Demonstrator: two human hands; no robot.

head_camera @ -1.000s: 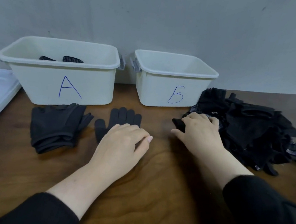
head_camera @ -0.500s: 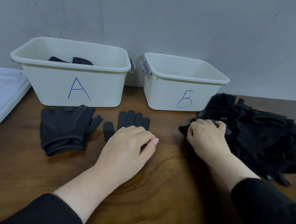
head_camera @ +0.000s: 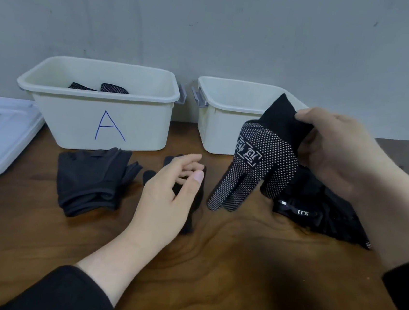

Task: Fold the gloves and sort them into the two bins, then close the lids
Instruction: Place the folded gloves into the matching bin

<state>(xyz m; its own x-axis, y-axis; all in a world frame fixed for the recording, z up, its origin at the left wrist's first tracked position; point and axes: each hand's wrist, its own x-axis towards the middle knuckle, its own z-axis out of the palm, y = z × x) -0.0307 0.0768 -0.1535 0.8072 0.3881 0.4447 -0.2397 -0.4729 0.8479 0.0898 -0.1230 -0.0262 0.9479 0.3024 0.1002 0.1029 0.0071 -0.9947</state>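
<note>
Black knit with white grip dots, the dotted work glove (head_camera: 256, 160) hangs fingers-down at right of centre, in front of the cream plastic bin (head_camera: 216, 130) there, pinched by its cuff in the right hand (head_camera: 337, 153). The left hand (head_camera: 169, 191) hovers loosely open, empty, over a plain dark glove (head_camera: 193, 211) lying flat on the brown wooden table (head_camera: 210, 281). Best next, I judge: lay the dotted glove flat, fold it cuff to fingertips, then bin it with its own kind.
</note>
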